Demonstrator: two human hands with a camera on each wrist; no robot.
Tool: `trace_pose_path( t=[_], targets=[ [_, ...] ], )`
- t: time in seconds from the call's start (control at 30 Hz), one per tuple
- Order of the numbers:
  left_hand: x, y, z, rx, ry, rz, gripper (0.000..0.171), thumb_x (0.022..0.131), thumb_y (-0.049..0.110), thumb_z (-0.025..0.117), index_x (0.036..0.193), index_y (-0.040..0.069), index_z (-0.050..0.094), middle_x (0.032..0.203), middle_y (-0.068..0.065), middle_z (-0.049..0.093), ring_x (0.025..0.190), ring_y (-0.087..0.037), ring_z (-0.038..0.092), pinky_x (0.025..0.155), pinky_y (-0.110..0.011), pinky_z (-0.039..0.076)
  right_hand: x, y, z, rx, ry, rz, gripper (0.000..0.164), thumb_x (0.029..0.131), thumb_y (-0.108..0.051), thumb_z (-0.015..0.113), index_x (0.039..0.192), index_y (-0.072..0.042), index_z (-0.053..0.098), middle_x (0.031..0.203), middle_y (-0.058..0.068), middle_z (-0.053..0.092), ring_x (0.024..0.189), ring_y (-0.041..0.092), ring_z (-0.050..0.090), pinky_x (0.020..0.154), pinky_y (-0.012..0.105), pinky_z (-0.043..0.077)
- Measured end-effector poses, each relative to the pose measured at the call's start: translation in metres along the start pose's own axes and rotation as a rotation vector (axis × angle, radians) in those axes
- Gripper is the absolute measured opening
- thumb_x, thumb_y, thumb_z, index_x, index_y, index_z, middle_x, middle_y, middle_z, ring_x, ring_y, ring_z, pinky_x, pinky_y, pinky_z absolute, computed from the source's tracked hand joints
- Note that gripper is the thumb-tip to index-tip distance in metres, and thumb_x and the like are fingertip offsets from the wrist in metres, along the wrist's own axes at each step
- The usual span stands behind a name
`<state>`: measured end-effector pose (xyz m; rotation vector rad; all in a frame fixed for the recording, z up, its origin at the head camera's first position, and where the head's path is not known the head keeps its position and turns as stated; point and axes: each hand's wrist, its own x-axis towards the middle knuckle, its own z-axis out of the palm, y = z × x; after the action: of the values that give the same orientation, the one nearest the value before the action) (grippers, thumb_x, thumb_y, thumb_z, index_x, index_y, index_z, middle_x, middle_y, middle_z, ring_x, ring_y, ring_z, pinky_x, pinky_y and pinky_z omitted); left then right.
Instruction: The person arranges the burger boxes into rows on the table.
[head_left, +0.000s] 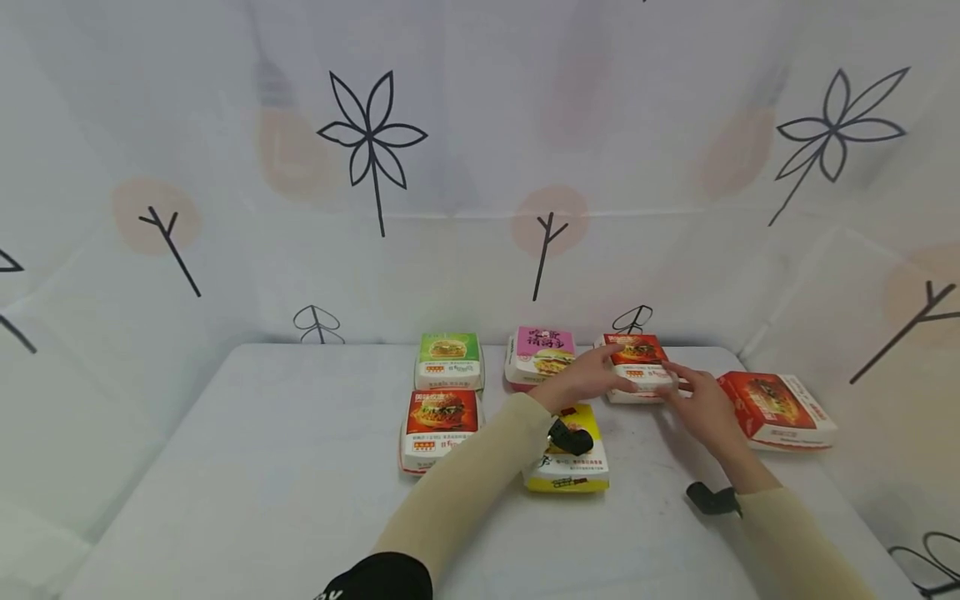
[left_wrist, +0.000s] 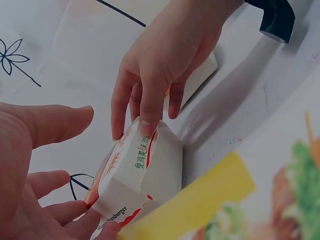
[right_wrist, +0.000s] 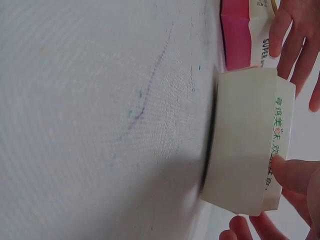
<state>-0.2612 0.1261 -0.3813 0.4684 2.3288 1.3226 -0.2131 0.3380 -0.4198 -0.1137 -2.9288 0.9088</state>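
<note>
At the back right of the table is a red-and-white hamburger box, its front panel showing green characters in the right wrist view. My right hand grips its right end, thumb on the front panel and fingers at the side. My left hand is at the box's left end, its thumb raised and fingers spread loosely. In the left wrist view its lower fingertips overlap the box. Under my left forearm lies a yellow-and-white hamburger box, partly hidden by the sleeve.
A pink box stands left of the gripped one. Farther left, a green box stands behind another red-and-white box. One more red box sits at the right edge. Patterned white cloth hangs behind the white table.
</note>
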Motion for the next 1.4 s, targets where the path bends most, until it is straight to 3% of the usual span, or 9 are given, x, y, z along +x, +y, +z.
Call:
trace_pose_path(
  t=[0.17,0.43,0.63,0.83,1.03,1.2,1.3,1.4],
  targets=[
    [-0.002,0.0,-0.002,-0.011,-0.006,0.014,0.072,0.087,0.033,0.077,0.151,0.03,0.045,0.146,0.0,0.051,0.125,-0.018,0.05,0.107,-0.044,0.041,0.001,0.002,0.0,0.02,0.011,-0.014,0.067,0.1,-0.042,0.058,0.15,-0.002,0.04,0.138,0.037,0.04,0.122,0.055,0.043,0.09,0.067,0.045],
    [-0.013,0.001,-0.016,-0.061,-0.002,0.094,0.066,0.09,0.033,0.074,0.15,0.028,0.046,0.152,0.002,0.045,0.138,-0.018,0.042,0.111,-0.044,0.037,-0.005,0.008,-0.007,0.062,0.075,-0.042,0.057,0.099,-0.026,0.062,0.146,0.0,0.045,0.137,0.035,0.043,0.121,0.052,0.046,0.089,0.063,0.048],
    [-0.021,-0.004,-0.029,-0.066,-0.051,0.16,0.054,0.093,0.03,0.071,0.144,0.021,0.054,0.143,0.002,0.055,0.126,-0.012,0.052,0.104,-0.033,0.044,-0.013,0.01,-0.022,0.01,0.171,-0.103,0.047,0.098,-0.018,0.063,0.139,0.003,0.053,0.131,0.034,0.049,0.115,0.051,0.05,0.087,0.064,0.048],
    [-0.033,-0.003,-0.032,0.027,-0.128,0.255,0.041,0.097,0.031,0.066,0.136,0.018,0.06,0.131,0.006,0.061,0.113,-0.008,0.056,0.094,-0.026,0.048,-0.022,0.024,-0.046,-0.02,0.301,-0.097,0.041,0.098,-0.013,0.06,0.134,0.005,0.056,0.129,0.035,0.048,0.111,0.053,0.047,0.084,0.066,0.044],
    [-0.047,-0.002,-0.033,0.09,-0.155,0.308,0.036,0.097,0.031,0.065,0.131,0.018,0.063,0.121,0.011,0.063,0.108,-0.004,0.055,0.089,-0.022,0.049,-0.025,0.053,-0.068,-0.053,0.3,0.045,0.047,0.1,-0.017,0.054,0.14,0.007,0.047,0.135,0.039,0.039,0.121,0.057,0.036,0.09,0.071,0.037],
    [-0.053,-0.011,-0.044,0.306,-0.077,0.364,0.039,0.098,0.033,0.064,0.134,0.018,0.061,0.128,0.007,0.062,0.115,-0.008,0.056,0.093,-0.024,0.048,-0.027,0.076,-0.075,-0.113,0.254,0.158,0.053,0.1,-0.021,0.051,0.143,0.009,0.041,0.138,0.042,0.032,0.126,0.059,0.028,0.095,0.072,0.031],
    [-0.054,-0.02,-0.054,0.432,0.005,0.323,0.042,0.097,0.035,0.064,0.137,0.023,0.059,0.136,0.007,0.059,0.124,-0.013,0.053,0.101,-0.032,0.046,-0.03,0.082,-0.077,-0.148,0.218,0.189,0.055,0.1,-0.021,0.051,0.142,0.012,0.039,0.136,0.044,0.03,0.125,0.06,0.027,0.094,0.073,0.031],
    [-0.053,-0.029,-0.062,0.496,0.043,0.257,0.047,0.097,0.037,0.064,0.141,0.024,0.056,0.143,0.005,0.054,0.131,-0.018,0.048,0.107,-0.04,0.042,-0.032,0.082,-0.079,-0.159,0.174,0.217,0.059,0.099,-0.024,0.051,0.143,0.013,0.036,0.136,0.045,0.028,0.126,0.062,0.025,0.095,0.074,0.032]
  ],
)
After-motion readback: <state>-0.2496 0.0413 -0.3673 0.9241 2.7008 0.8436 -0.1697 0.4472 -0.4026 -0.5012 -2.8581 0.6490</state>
